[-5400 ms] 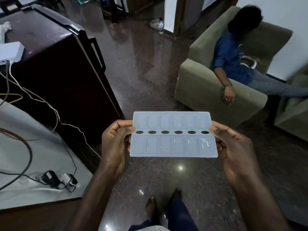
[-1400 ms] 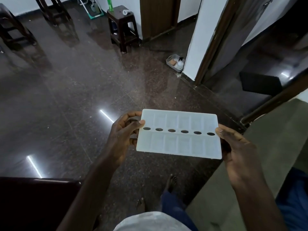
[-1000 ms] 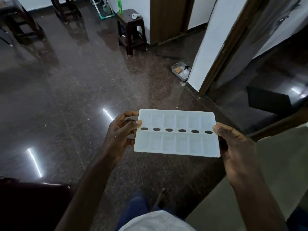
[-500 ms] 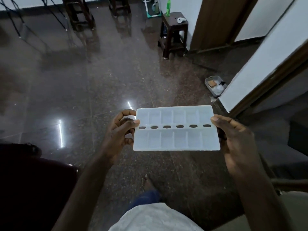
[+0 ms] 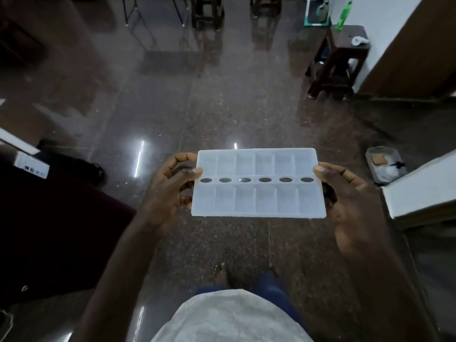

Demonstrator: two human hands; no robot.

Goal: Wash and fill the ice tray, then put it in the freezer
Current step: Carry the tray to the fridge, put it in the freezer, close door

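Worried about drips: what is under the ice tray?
Dark floor shows around the ice tray and through its oval holes. The left hand and right hand grip its ends; fingers beneath are mostly covered.

A: What sort of place is shown?
B: A home's living space is suggested: a polished dark stone floor [image 5: 222, 107], a wooden stool [image 5: 345, 39] topped by a green bottle [image 5: 343, 14], a brown door [image 5: 414, 53] set in a white wall [image 5: 382, 18], and an ice tray [image 5: 259, 196].
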